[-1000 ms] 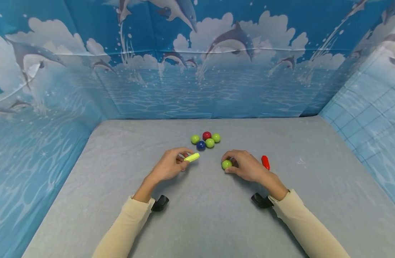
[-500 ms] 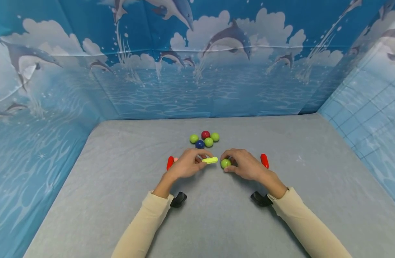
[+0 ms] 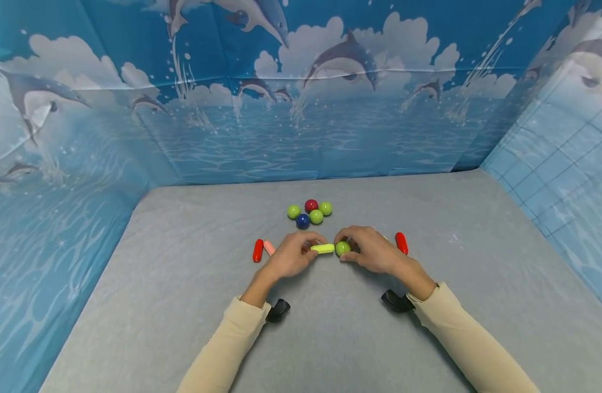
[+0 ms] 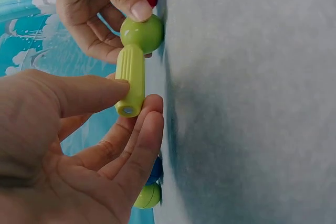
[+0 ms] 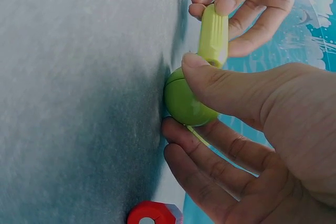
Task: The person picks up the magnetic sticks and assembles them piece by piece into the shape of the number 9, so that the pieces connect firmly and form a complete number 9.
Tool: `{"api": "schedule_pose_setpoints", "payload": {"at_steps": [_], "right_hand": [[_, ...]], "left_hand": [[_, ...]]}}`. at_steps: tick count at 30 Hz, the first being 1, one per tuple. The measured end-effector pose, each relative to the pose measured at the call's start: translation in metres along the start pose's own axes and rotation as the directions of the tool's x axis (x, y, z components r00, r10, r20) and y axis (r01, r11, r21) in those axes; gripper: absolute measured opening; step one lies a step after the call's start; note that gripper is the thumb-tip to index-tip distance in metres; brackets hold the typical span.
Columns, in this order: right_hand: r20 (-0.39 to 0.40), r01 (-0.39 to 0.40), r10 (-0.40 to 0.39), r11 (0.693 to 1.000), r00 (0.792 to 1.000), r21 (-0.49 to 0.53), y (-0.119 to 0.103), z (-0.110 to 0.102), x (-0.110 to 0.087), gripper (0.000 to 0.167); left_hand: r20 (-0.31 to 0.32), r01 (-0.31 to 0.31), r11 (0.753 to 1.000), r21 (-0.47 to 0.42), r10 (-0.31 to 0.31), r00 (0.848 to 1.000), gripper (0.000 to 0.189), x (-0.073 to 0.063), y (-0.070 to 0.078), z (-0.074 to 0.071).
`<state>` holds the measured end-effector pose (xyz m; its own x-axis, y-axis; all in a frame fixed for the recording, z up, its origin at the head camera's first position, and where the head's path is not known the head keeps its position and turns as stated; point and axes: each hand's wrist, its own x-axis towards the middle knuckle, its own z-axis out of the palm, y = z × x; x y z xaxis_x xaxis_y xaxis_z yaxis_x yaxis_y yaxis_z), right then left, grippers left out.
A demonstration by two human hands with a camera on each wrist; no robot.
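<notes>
Between thumb and fingers, my left hand [image 3: 292,255] pinches a yellow-green ribbed rod [image 4: 131,80], a short stick with a small silvery spot in its end. My right hand [image 3: 372,250] holds a green ball [image 5: 184,98] low at the table surface, thumb on one side and fingers on the other. The rod's far end meets the ball in both wrist views. Beside the left hand lie a red rod [image 3: 258,250] and a pink rod [image 3: 269,247], the pink one partly behind the hand. Another red rod [image 3: 401,243] lies just beyond the right hand.
Farther back on the grey table [image 3: 207,218] sits a cluster of balls: a red ball [image 3: 311,206], a blue ball [image 3: 303,221] and several green balls [image 3: 316,216]. A dolphin-print curtain [image 3: 291,125] stands around the back and sides.
My left hand has moved right with the yellow-green rod, bringing it to the green ball and uncovering the red and pink rods. The right hand has stayed nearly still with the ball.
</notes>
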<state>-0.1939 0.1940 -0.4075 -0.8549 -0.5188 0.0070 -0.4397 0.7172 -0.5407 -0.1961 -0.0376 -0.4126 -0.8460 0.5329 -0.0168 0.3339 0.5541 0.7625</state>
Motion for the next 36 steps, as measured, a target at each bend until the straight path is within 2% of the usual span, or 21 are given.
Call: {"api": "schedule_pose_setpoints", "payload": {"at_steps": [5, 10, 20, 29, 36], "right_hand": [[0.013, -0.014, 0.014, 1.000, 1.000, 0.000, -0.001, -0.001, 0.000, 0.032], [0.015, -0.016, 0.016, 1.000, 1.000, 0.002, -0.001, -0.001, 0.000, 0.032], [-0.017, 0.059, -0.060, 0.998, 0.998, -0.020, 0.001, -0.002, 0.001, 0.025], [-0.022, 0.066, -0.066, 0.998, 0.998, -0.016, 0.001, -0.002, 0.003, 0.024], [-0.030, 0.055, -0.056, 0.998, 0.998, -0.012, -0.001, 0.000, 0.003, 0.024]], "left_hand": [[-0.019, -0.012, 1.000, -0.014, 0.011, 1.000, 0.023, 0.001, 0.000, 0.003], [-0.034, 0.006, 0.999, -0.035, -0.008, 0.999, 0.021, 0.002, 0.000, 0.004], [-0.074, 0.030, 0.998, -0.063, -0.035, 0.997, 0.019, 0.003, -0.004, 0.005], [-0.116, 0.044, 0.996, -0.082, -0.054, 0.992, 0.025, 0.000, -0.007, -0.005], [-0.130, 0.094, 0.991, -0.099, -0.107, 0.986, 0.030, 0.000, -0.010, -0.017]]}}
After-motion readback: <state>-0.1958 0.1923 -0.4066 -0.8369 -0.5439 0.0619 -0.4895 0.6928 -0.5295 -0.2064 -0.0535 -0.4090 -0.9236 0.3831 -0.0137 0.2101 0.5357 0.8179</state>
